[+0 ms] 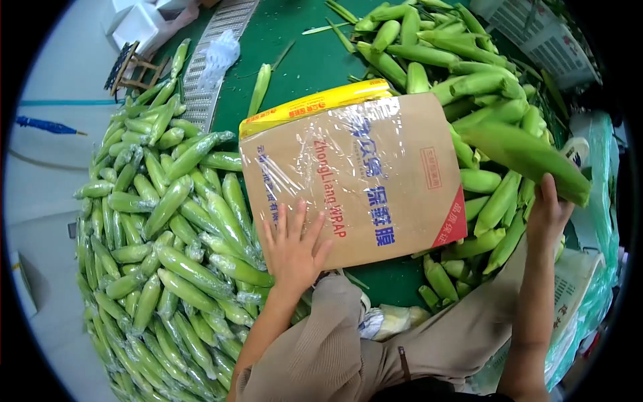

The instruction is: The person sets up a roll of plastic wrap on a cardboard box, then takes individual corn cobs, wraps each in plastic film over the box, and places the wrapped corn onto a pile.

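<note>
My left hand (295, 251) lies flat with spread fingers on the lower left of a cardboard box (422, 157), which has plastic film stretched over its top. A yellow film box (311, 104) shows along the far edge of the cardboard. At the right, my right hand (549, 208) is closed round the near end of a green corn cob (526, 151) in its husk, held above the loose corn. The far end of that cob is blurred.
A large heap of film-wrapped corn (181, 234) lies left of the box. Unwrapped corn (479, 84) is piled behind and right of it. A crate (542, 40) stands at the back right. A small wooden stool (137, 67) is at the back left.
</note>
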Tool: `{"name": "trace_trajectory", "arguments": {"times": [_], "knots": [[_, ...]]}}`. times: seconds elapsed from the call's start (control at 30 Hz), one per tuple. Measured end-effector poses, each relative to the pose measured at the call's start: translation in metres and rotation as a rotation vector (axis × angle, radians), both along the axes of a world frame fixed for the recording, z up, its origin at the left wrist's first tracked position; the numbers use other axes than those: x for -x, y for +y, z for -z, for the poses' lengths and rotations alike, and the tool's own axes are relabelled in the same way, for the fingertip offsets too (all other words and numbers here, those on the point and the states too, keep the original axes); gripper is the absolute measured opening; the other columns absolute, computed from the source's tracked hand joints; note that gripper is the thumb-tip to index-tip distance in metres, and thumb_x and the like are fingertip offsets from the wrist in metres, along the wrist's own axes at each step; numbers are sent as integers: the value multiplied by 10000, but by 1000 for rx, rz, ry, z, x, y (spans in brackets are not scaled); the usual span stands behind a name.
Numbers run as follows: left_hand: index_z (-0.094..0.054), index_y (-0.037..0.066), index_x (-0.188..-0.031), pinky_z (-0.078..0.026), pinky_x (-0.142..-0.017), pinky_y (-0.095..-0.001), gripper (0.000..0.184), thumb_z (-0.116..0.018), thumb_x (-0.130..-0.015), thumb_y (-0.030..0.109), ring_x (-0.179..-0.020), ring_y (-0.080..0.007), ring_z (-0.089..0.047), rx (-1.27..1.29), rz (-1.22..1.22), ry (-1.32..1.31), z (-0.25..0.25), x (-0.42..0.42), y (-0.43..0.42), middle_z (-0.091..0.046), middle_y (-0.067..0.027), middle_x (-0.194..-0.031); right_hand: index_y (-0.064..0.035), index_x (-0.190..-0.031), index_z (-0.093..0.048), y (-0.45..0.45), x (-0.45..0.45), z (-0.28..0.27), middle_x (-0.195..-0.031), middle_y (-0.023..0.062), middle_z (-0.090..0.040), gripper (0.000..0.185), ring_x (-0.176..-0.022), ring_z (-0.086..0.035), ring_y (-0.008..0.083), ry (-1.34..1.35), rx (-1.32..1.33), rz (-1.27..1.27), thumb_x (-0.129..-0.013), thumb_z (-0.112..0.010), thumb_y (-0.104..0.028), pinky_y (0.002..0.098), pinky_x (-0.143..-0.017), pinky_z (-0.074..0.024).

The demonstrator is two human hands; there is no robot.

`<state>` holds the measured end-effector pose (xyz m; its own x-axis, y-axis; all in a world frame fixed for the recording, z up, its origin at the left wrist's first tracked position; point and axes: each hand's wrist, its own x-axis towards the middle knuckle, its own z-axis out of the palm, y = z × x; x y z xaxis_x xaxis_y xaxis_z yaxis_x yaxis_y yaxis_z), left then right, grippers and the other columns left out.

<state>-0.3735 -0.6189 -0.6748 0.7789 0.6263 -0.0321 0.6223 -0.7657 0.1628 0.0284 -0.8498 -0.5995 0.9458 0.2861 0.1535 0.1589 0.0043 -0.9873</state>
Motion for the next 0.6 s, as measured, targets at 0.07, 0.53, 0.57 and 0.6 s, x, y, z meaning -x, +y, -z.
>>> {"name": "trace_trajectory", "arguments": {"times": [0.07,0.53,0.57,0.6], "knots": [[-582,206,-1467,-223,-1198,-671,633,-752,-881,375,-1488,-436,-362,15,-40,-273,0,2,7,-440,-107,-1613,2,-1400,-535,49,31,-19,-1263,94,-662,563,-1126,-645,198,46,-44,-326,-868,-703,-77,309,-961,-519],[-603,378,-1449,-497,-923,-444,833,-915,-679,316,-1087,-282,-640,-7,148,-98,-34,-95,59,-675,-35,-1267,-178,-1467,-558,80,39,25,-1069,127,-612,816,-989,-640,325,-703,882,-1255,-730,-902,-251,432,-878,-534],[-602,377,-1450,-498,-921,-442,829,-913,-684,318,-1095,-283,-639,15,139,-88,-37,-98,61,-674,-36,-1271,-182,-1416,-591,77,44,26,-1028,115,-616,724,-968,-639,325,-699,872,-1256,-754,-878,-242,433,-856,-530],[-602,376,-1450,-497,-922,-443,821,-910,-691,321,-1096,-282,-639,19,143,-69,-40,-100,62,-675,-36,-1268,-186,-1365,-624,78,55,32,-986,104,-619,633,-947,-637,324,-693,854,-1252,-778,-855,-234,433,-835,-526]]}}
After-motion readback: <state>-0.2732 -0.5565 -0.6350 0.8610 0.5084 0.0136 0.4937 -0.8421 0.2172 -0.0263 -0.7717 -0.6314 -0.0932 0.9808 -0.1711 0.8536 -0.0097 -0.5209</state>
